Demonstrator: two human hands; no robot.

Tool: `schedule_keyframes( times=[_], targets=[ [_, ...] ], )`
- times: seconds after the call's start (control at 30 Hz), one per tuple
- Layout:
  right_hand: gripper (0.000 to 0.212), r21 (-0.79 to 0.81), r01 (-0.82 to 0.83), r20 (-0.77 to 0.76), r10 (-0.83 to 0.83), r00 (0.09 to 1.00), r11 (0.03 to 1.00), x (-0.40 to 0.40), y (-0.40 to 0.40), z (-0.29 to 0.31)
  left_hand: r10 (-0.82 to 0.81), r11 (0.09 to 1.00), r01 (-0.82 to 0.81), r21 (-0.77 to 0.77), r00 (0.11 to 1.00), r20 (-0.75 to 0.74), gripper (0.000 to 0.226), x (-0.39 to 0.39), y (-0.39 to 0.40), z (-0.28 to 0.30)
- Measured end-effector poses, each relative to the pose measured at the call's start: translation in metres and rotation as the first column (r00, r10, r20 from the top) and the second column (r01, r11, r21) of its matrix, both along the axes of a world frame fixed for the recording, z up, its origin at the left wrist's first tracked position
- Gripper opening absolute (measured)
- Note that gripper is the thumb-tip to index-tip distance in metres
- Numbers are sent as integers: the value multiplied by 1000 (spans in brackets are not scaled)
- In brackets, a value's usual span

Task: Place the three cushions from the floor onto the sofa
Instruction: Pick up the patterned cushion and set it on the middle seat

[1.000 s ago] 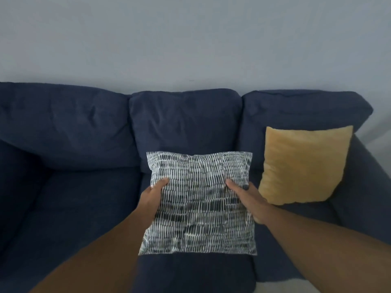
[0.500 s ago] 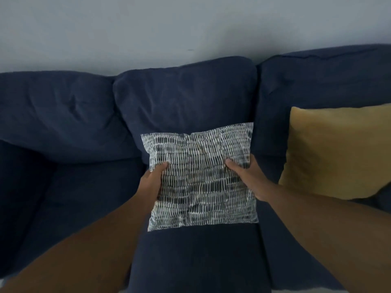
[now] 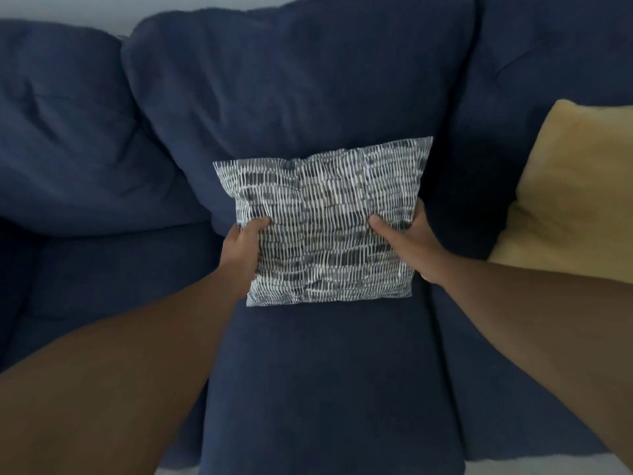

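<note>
A black-and-white patterned cushion (image 3: 325,224) is gripped at both side edges: the left hand (image 3: 241,250) is clenched on its left edge and the right hand (image 3: 406,243) on its right, thumbs pressed into the front. The cushion is held upright over the middle seat of the dark blue sofa (image 3: 325,371), against the middle back pillow. A yellow cushion (image 3: 575,197) is propped on the right seat, well apart from the patterned one.

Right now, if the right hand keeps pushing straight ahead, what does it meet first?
Probably the sofa's middle back cushion. The right hand, gripping the patterned cushion, points at it; the gap is hard to judge.
</note>
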State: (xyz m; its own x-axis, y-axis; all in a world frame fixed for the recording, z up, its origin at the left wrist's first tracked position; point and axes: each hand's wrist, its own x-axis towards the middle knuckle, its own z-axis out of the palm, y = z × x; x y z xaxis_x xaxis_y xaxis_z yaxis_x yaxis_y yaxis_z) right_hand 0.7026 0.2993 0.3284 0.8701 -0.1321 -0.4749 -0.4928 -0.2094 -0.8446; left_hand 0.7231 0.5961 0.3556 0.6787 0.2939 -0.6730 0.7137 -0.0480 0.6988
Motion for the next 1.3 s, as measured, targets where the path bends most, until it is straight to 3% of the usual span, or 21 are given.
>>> schedule_keyframes(
  times=[0.13,0.23,0.3,0.33,0.4,0.5,0.53,0.67,0.83,0.87,0.93,1.0,1.07,1.1,1.17,1.23,1.3],
  targets=[
    [108,2,20,-6,-20,1000,1000,3,1,-20,-12,999,13,-41,1000,14,108,3,14,-24],
    [113,17,71,38,-72,997,997,5,5,-16,-9,999,12,-30,996,94,75,6,22,-27],
    [111,50,199,91,-203,975,979,13,6,-3,1,999,-10,43,980,199,49,16,26,-17],
    [107,61,272,104,-277,955,960,22,6,5,20,998,-34,53,968,249,49,23,28,-12],
    [91,65,349,122,-354,927,935,40,5,24,-3,992,-34,121,957,290,47,40,28,8],
    [50,-3,352,173,-346,922,936,60,5,45,-68,979,0,204,942,329,12,68,31,31],
    [38,-32,365,196,-352,915,931,65,4,49,-68,976,-12,218,933,353,10,73,32,38],
    [20,-77,360,244,-333,911,930,74,-1,57,-65,967,-43,251,911,408,6,86,37,55],
    [34,-91,340,119,-329,937,936,72,-4,56,-87,943,-34,332,936,342,31,84,37,55],
    [42,-145,335,159,-313,936,931,68,-5,57,-106,906,-51,420,934,341,36,80,35,54],
    [53,-446,306,350,-150,925,841,58,-7,56,-305,699,-62,712,875,376,50,71,29,54],
    [52,-709,246,491,213,845,661,51,-4,58,-626,458,-75,886,680,381,52,66,21,60],
    [54,-853,71,393,547,739,517,52,6,63,-862,258,39,965,460,211,49,73,8,66],
    [59,-905,-25,278,636,720,424,55,12,64,-911,144,146,979,406,74,51,79,1,69],
    [75,-945,-175,42,631,774,277,63,22,65,-906,-88,304,949,372,-204,49,90,-10,77],
    [76,-915,-263,-66,529,846,307,73,24,66,-865,-163,338,927,404,-299,35,97,-12,81],
    [60,-876,-279,-53,497,866,394,82,23,69,-855,-85,334,939,459,-240,29,100,-8,83]
  ],
)
